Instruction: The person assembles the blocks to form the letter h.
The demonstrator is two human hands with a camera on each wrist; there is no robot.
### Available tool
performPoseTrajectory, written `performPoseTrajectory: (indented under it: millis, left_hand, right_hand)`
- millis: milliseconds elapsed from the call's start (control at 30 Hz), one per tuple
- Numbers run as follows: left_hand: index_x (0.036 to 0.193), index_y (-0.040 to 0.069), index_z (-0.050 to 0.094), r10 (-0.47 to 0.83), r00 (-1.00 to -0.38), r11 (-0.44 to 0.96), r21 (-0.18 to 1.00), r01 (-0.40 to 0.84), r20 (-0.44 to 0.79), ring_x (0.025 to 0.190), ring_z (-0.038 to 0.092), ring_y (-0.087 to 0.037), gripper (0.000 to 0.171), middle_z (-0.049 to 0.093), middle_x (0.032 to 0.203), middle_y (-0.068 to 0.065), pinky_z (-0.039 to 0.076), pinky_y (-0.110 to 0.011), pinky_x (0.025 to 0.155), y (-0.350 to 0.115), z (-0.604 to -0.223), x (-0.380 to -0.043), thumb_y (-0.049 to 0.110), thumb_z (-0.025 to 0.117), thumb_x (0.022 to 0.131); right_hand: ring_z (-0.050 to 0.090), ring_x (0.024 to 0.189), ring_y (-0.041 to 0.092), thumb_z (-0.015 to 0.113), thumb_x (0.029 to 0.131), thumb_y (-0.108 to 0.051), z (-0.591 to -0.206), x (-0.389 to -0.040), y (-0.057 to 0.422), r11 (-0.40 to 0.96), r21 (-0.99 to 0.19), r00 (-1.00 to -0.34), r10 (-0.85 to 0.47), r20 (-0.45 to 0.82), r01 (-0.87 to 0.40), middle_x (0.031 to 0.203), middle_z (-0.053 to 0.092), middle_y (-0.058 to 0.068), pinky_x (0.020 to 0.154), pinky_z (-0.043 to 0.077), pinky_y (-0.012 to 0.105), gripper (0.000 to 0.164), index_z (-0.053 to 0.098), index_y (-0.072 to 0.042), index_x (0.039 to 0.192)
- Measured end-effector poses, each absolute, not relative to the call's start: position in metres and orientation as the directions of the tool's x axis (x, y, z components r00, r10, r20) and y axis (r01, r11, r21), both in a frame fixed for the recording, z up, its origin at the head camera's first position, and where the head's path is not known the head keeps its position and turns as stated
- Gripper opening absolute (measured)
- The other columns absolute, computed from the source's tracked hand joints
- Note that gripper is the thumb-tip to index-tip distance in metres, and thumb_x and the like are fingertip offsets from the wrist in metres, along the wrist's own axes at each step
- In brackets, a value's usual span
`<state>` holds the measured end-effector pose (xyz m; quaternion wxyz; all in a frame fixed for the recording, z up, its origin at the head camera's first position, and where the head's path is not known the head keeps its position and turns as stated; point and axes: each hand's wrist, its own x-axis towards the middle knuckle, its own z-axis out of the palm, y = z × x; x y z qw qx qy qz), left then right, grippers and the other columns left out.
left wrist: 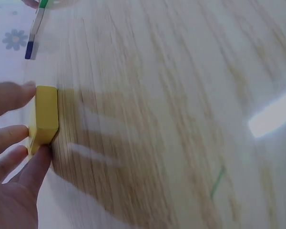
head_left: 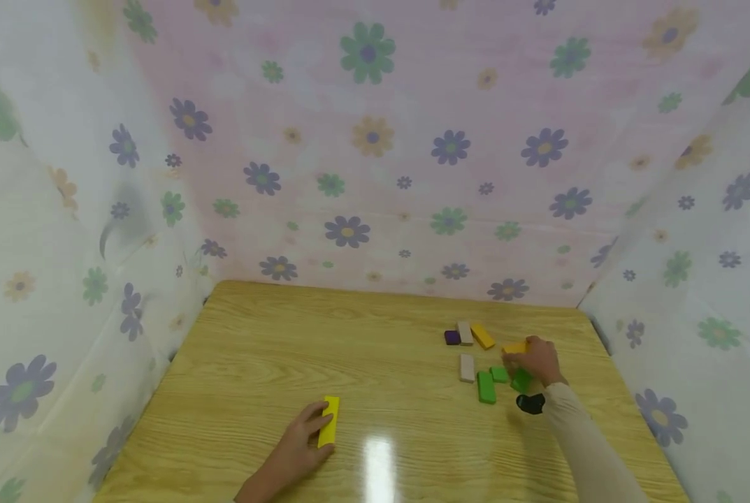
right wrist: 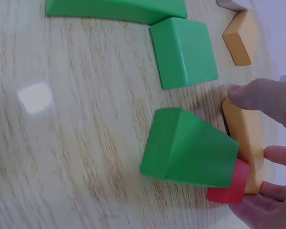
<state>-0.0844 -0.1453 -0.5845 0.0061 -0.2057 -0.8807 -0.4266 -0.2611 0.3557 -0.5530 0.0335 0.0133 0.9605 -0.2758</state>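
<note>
On the near left of the table, my left hand (head_left: 294, 441) holds a yellow rectangular block (head_left: 328, 434) between thumb and fingers; in the left wrist view the block (left wrist: 47, 107) rests close on the wood. At the right, my right hand (head_left: 540, 360) grips an orange block (head_left: 513, 347), thumb at one end and fingers at the other. Beside this orange block (right wrist: 245, 126), the right wrist view shows a green block (right wrist: 195, 152) that partly hides a small red block (right wrist: 240, 180). Another green block (right wrist: 186, 53) lies by the thumb.
Left of my right hand lie a long green block (head_left: 486, 388), a shorter green one (head_left: 499, 375) and a pale block (head_left: 467, 368). Farther back are a second pale block (head_left: 465, 333), a dark purple block (head_left: 452, 338) and another orange block (head_left: 483, 336). Flower-patterned cloth (head_left: 375, 175) surrounds the table (head_left: 274, 335).
</note>
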Motion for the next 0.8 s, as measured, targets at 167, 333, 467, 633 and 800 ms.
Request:
performPoseTrajectory:
  millis: [167, 333, 467, 633, 800]
  left_hand:
    - [0.129, -0.011, 0.051, 0.389, -0.914, 0.541, 0.773, 0.33, 0.118, 0.129, 0.037, -0.043, 0.056, 0.034, 0.143, -0.02, 0.043, -0.042, 0.097, -0.14, -0.585, -0.083, 0.004, 0.073, 0.079]
    - [0.129, -0.011, 0.052, 0.378, -0.918, 0.556, 0.764, 0.326, 0.116, 0.129, 0.036, -0.043, 0.056, 0.035, 0.144, -0.02, 0.041, -0.045, 0.098, -0.14, -0.585, -0.081, 0.002, 0.073, 0.079]
    - [0.13, -0.009, 0.052, 0.354, -0.929, 0.566, 0.766, 0.306, 0.11, 0.13, 0.036, -0.042, 0.056, 0.035, 0.145, -0.018, 0.04, -0.047, 0.099, -0.14, -0.587, -0.078, 0.004, 0.073, 0.079]
    - [0.131, -0.009, 0.05, 0.341, -0.931, 0.546, 0.78, 0.307, 0.128, 0.13, 0.036, -0.042, 0.057, 0.035, 0.145, -0.018, 0.043, -0.043, 0.097, -0.139, -0.589, -0.078, 0.002, 0.073, 0.08]
    - [0.13, -0.011, 0.05, 0.347, -0.926, 0.522, 0.789, 0.324, 0.151, 0.128, 0.037, -0.044, 0.057, 0.034, 0.145, -0.021, 0.046, -0.04, 0.094, -0.136, -0.591, -0.078, -0.001, 0.073, 0.079]
  right_hand:
    - [0.041, 0.105, 0.056, 0.075, 0.077, -0.035, -0.548, -0.259, 0.359, 0.842, -0.537, -0.995, 0.006, -0.104, 0.061, 0.116, 0.043, 0.045, 0.085, 0.041, 0.062, 0.082, 0.042, 0.023, 0.125]
    - [0.043, 0.107, 0.054, 0.076, 0.079, -0.03, -0.541, -0.257, 0.359, 0.843, -0.536, -0.994, -0.006, -0.107, 0.053, 0.121, 0.04, 0.046, 0.087, 0.041, 0.061, 0.081, 0.038, 0.023, 0.128]
    - [0.037, 0.112, 0.056, 0.075, 0.08, -0.027, -0.538, -0.258, 0.359, 0.819, -0.571, -0.995, -0.005, -0.096, 0.05, 0.126, 0.034, 0.046, 0.091, 0.037, 0.064, 0.08, 0.037, 0.022, 0.13]
    - [0.037, 0.112, 0.056, 0.073, 0.081, -0.027, -0.533, -0.259, 0.359, 0.804, -0.591, -0.995, 0.004, -0.097, 0.061, 0.126, 0.034, 0.046, 0.092, 0.037, 0.064, 0.078, 0.037, 0.022, 0.13]
    - [0.038, 0.114, 0.055, 0.073, 0.082, -0.029, -0.532, -0.259, 0.362, 0.798, -0.598, -0.992, 0.006, -0.124, 0.08, 0.128, 0.035, 0.045, 0.093, 0.038, 0.062, 0.081, 0.035, 0.021, 0.132]
